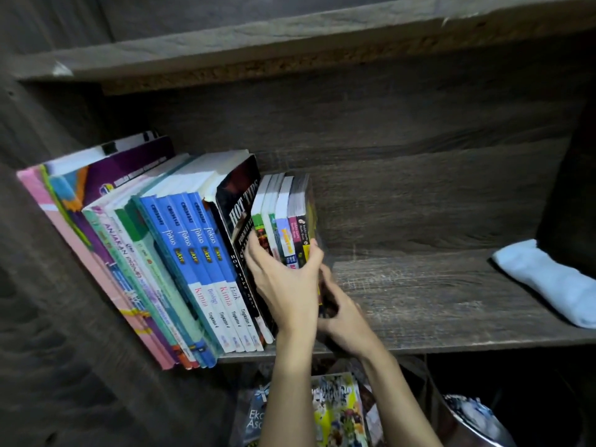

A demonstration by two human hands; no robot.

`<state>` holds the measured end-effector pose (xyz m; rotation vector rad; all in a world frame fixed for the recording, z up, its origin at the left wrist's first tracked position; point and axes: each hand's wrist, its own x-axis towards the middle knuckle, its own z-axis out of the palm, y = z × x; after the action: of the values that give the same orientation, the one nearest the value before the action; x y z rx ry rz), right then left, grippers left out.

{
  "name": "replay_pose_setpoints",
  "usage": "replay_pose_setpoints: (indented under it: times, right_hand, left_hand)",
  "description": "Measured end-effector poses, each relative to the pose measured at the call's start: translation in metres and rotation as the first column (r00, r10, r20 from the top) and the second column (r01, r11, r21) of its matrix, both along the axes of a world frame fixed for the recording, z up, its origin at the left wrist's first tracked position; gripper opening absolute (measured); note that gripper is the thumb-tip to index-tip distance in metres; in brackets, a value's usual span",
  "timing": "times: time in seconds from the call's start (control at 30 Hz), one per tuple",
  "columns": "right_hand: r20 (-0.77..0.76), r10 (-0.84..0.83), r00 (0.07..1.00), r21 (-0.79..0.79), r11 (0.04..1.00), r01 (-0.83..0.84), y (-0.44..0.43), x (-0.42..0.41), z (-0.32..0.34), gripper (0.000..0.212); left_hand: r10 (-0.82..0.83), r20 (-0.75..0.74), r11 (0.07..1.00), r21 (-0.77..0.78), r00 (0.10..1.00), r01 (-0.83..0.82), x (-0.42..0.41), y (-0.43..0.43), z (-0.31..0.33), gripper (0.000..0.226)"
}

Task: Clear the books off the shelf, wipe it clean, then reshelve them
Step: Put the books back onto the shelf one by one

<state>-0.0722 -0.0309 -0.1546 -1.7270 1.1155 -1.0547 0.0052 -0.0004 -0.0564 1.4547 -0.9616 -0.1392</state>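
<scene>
We've got both hands on a small bundle of thin books (290,217): left hand (287,282) clamped across the spines, right hand (342,314) wrapped round its outer edge, pressing it against the leaning row of books (180,253) at the left wall. To the right the shelf (435,301) board lies bare as far as a folded white cloth (545,279) near the right wall

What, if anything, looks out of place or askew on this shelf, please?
The white cloth lies on the right end of the shelf board, where books belong. The row of books leans left rather than standing upright. More books lie loose below the shelf. The upper shelf's edge looks chipped and rough.
</scene>
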Motion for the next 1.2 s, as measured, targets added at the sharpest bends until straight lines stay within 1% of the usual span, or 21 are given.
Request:
replay_pose_setpoints:
  times: [0.1, 0.23, 0.33, 0.47, 0.53, 0.6, 0.67, 0.8, 0.9, 1.03, 1.1, 1.2]
  right_hand:
    - [0.014, 0.018, 1.0, 0.002, 1.0, -0.018, 0.0, 0.009, 0.0, 0.095]
    - [0.045, 0.051, 0.998, 0.012, 0.999, -0.051, -0.005, 0.008, -0.001, 0.095]
    - [0.056, 0.042, 0.998, 0.01, 0.999, -0.042, -0.006, 0.008, -0.002, 0.094]
    - [0.095, -0.018, 0.995, 0.011, 1.0, 0.017, -0.006, 0.009, -0.001, 0.096]
    - [0.08, -0.013, 0.997, 0.012, 1.0, 0.012, -0.004, 0.01, 0.001, 0.096]
    - [0.072, -0.025, 0.997, 0.005, 1.0, 0.025, -0.003, 0.011, 0.002, 0.098]
    - [0.061, -0.048, 0.997, 0.012, 0.999, 0.047, -0.001, 0.014, 0.0, 0.099]
    - [-0.016, -0.111, 0.994, -0.027, 0.993, 0.111, 0.005, 0.016, 0.003, 0.094]
    - [-0.068, -0.153, 0.986, -0.058, 0.987, 0.149, 0.007, 0.017, 0.005, 0.091]
    - [-0.126, -0.21, 0.97, -0.079, 0.976, 0.201, 0.005, 0.021, 0.002, 0.088]
    - [-0.145, -0.216, 0.966, -0.084, 0.975, 0.206, 0.005, 0.021, 0.0, 0.086]
    - [-0.134, -0.171, 0.976, -0.105, 0.982, 0.158, 0.007, 0.017, 0.001, 0.086]
  left_hand:
    - [0.016, -0.011, 1.0, -0.016, 1.0, -0.016, 0.004, 0.003, 0.001, 0.087]
    - [0.014, 0.03, 1.0, 0.001, 0.999, -0.014, 0.007, 0.007, 0.001, 0.088]
    - [0.007, 0.055, 1.0, 0.018, 0.998, -0.008, 0.008, 0.009, 0.003, 0.089]
    - [-0.11, 0.137, 0.991, 0.09, 0.985, 0.098, 0.013, 0.011, 0.004, 0.092]
    - [-0.165, 0.177, 0.983, 0.114, 0.97, 0.147, 0.02, 0.014, 0.002, 0.086]
    - [-0.209, 0.213, 0.974, 0.134, 0.954, 0.183, 0.029, 0.018, -0.002, 0.074]
    - [-0.218, 0.249, 0.971, 0.152, 0.944, 0.184, 0.037, 0.021, -0.004, 0.067]
    - [-0.161, 0.233, 0.984, 0.114, 0.959, 0.138, 0.038, 0.023, -0.003, 0.062]
    - [-0.091, 0.222, 0.989, 0.136, 0.971, 0.061, 0.031, 0.023, -0.003, 0.066]
    - [-0.017, 0.258, 0.996, 0.09, 0.966, -0.007, 0.027, 0.022, -0.007, 0.068]
    - [0.007, 0.271, 0.995, 0.093, 0.962, -0.034, 0.026, 0.02, -0.01, 0.069]
    - [0.019, 0.276, 0.992, 0.118, 0.961, -0.054, 0.023, 0.017, -0.013, 0.072]
